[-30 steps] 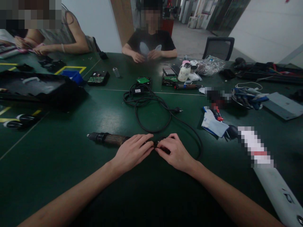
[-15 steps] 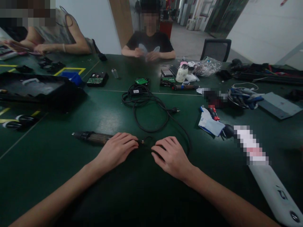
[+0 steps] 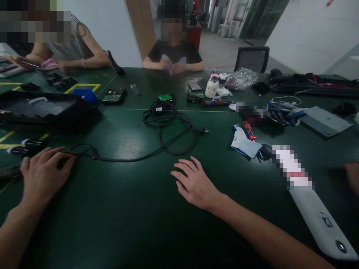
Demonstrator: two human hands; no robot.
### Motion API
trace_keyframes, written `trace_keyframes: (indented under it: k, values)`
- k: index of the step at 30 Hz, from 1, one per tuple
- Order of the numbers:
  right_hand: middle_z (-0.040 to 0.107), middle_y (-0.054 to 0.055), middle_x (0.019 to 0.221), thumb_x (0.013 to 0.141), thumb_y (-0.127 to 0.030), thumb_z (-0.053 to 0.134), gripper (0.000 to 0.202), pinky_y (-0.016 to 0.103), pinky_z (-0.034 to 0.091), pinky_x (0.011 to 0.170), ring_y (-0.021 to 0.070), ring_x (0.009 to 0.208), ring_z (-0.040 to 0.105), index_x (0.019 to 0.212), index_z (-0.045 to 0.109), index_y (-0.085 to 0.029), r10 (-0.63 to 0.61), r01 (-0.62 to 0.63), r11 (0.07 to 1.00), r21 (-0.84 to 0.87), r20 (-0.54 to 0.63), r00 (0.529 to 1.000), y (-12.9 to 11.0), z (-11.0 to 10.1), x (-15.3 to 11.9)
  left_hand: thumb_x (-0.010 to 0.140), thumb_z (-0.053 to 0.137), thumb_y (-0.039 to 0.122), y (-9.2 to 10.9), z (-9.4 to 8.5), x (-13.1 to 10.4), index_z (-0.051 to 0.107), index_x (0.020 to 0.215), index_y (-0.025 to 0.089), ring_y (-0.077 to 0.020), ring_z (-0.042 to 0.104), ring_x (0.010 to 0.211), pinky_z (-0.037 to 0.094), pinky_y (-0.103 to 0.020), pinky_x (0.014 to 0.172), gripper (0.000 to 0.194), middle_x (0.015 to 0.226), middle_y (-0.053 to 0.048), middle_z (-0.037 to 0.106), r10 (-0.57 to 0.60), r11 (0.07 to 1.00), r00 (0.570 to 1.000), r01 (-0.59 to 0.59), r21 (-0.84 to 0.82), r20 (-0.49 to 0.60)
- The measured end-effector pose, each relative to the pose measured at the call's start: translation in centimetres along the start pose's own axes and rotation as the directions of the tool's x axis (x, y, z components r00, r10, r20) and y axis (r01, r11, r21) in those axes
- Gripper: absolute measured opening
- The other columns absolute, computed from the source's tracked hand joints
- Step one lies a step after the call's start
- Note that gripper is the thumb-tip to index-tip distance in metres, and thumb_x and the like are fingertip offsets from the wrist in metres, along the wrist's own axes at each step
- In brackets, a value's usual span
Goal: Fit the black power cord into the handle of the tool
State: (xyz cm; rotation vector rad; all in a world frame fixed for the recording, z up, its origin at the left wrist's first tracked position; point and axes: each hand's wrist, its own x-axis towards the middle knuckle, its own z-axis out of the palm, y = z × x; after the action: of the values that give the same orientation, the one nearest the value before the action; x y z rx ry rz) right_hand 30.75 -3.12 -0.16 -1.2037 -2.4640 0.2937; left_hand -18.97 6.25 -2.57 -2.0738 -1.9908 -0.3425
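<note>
At the left, my left hand (image 3: 46, 173) is closed round the cord end of an electric screwdriver (image 3: 9, 172); its dark body shows beyond the fingers and is cut off by the frame's edge. From that hand a black power cord (image 3: 129, 160) runs right across the green table to a loose coil with a small labelled adapter box (image 3: 160, 108) and a plug (image 3: 204, 130). My right hand (image 3: 198, 185) hovers over or rests on the bare tabletop, fingers spread, holding nothing, below the coil.
A black tray-like housing (image 3: 50, 112) stands at left, near a blue bin (image 3: 85, 96). Circuit-board units (image 3: 114, 97) and a bottle (image 3: 212, 86) are farther back. Gloves (image 3: 245, 144) and a long white bar (image 3: 316, 220) lie right. Two people sit opposite; another person's hand (image 3: 352, 175) shows at right.
My left hand has moved far left with the electric screwdriver, and the cord now stretches out behind it. My right hand has stayed near the middle, its fingers spread wider.
</note>
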Motion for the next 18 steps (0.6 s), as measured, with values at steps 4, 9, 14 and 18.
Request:
trace_keyframes:
  k: [4,9,14,18]
  values:
    - [0.056,0.012,0.142,0.097,-0.018,0.059,0.037,0.059,0.035,0.118,0.0293,0.14,0.045,0.134,0.059,-0.022,-0.023,0.023,1.0,0.016,-0.011,1.0,0.1,0.0,0.0,0.101,0.029,0.047,2.2,0.0,-0.2,0.058,0.112,0.022,-0.0352,0.035,0.141,0.032,-0.061,0.112,0.04,0.15,-0.009,0.043,0.096,0.992,0.995,-0.098,0.078,0.029]
    - [0.061,0.012,0.136,0.097,-0.016,0.056,0.034,0.051,0.044,0.11,0.028,0.134,0.05,0.131,0.061,-0.02,-0.074,0.078,0.995,0.066,-0.058,0.996,0.4,0.2,-0.1,0.103,0.031,0.045,7.3,-0.1,-1.9,0.055,0.113,0.02,-0.0306,0.05,0.125,0.045,-0.05,0.107,0.037,0.138,-0.011,0.049,0.049,0.992,0.991,-0.034,-0.125,0.122]
    - [0.069,0.01,0.12,0.096,-0.013,0.051,0.031,0.044,0.052,0.096,0.0245,0.115,0.06,0.123,0.065,-0.019,-0.124,0.156,0.979,0.131,-0.222,0.967,0.4,0.3,-0.8,0.104,0.036,0.043,12.7,-1.1,-4.9,0.056,0.113,0.023,-0.0297,0.051,0.127,0.045,-0.052,0.11,0.03,0.142,-0.008,0.048,0.106,0.925,0.982,-0.038,-0.379,0.158]
    - [0.073,0.005,0.1,0.092,-0.014,0.052,0.028,0.04,0.053,0.079,0.0215,0.095,0.065,0.112,0.069,-0.023,-0.275,0.315,0.946,0.074,-0.329,0.903,-0.7,0.2,-1.9,0.104,0.04,0.036,18.8,-2.3,-6.5,0.059,0.113,0.024,-0.0261,0.057,0.121,0.051,-0.045,0.104,0.025,0.139,-0.009,0.051,0.273,0.831,0.955,-0.173,-0.529,0.118]
